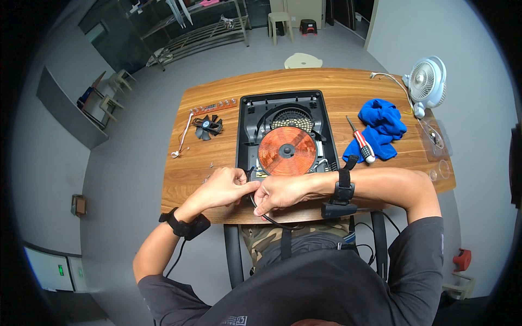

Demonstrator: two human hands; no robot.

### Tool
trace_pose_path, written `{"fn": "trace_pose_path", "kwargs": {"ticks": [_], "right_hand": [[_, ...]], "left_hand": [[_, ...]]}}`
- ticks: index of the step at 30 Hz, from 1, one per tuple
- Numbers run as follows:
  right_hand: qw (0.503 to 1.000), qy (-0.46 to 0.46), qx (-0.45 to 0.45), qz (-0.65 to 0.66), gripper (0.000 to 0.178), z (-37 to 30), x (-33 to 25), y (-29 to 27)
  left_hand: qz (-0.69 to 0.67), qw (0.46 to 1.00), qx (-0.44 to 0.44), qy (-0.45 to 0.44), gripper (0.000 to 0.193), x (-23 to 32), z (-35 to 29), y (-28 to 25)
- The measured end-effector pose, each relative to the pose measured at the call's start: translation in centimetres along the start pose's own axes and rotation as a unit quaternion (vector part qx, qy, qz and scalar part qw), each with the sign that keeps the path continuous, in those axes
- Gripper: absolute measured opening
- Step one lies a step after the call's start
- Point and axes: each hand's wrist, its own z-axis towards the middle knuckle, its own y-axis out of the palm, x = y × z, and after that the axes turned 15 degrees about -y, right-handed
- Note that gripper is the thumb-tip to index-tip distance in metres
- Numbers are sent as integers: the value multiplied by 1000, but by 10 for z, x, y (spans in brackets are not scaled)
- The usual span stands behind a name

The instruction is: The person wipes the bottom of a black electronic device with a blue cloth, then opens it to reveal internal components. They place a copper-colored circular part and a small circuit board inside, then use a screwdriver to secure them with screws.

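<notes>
Head view: a person sits at a brown wooden table [228,92] and works with two bare hands.
Far left of the table: one thin white wire [181,142] lies bent, with a small strip of little parts [213,106] near its top end.
Small fan: one black fan [207,127] lies flat just right of the white wire, well apart from the hands.
Tiny bits: a few small screws [209,169] lie on the wood just above the left hand.
Left hand: the left hand [222,188] is curled tight, and its grip pinches the black cable [260,211] at the near edge of the cooker.
Cooker: one open black cooker base [283,132] lies flat in the middle of the table, with one round copper coil [287,151] inside and one round grille [292,119] behind the coil.
Black cable: it comes out at the near left corner of the cooker, runs between the two hands and loops down over the table edge.
Right hand: the right hand [278,193] touches the left one, and its grip is closed on the same cable. Its arm lies across the near side of the table.
Wrist bands: two, one black band on each wrist.
Screwdriver: one, with a red and white handle [363,145], lies right of the cooker, touching the blue cloth [381,126].
Far right: one white fan [427,80] stands at the table corner, and one clear tray [435,140] lies near it.
</notes>
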Motion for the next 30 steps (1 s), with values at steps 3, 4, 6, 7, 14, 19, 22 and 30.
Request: {"fn": "trace_pose_path", "kwargs": {"ticks": [3,4,6,7,14,19,22,30], "right_hand": [[1000,13,9,-2,27,-5,-11,4],[1000,4,6,2,27,-5,-10,4],[1000,-1,7,11,27,-7,-11,3],[1000,0,13,17,27,-9,-13,5],[999,-28,12,23,27,-10,-12,-6],[990,-41,2,136,30,-13,-22,-5],[990,-70,8,122,28,-7,-20,-4],[996,-76,49,-19,29,-1,-16,6]], "left_hand": [[124,988,87,23,47,11,-5,-6],[121,991,61,-1,48,17,-7,-8],[117,993,4,-10,46,18,-3,-8],[75,997,-23,-22,46,19,-3,-8],[-238,955,-162,-72,39,-6,0,0],[-360,912,-196,-7,38,-28,3,6],[-415,892,-177,-22,36,-26,1,12],[-426,877,-220,-7,36,-34,8,14]]}}
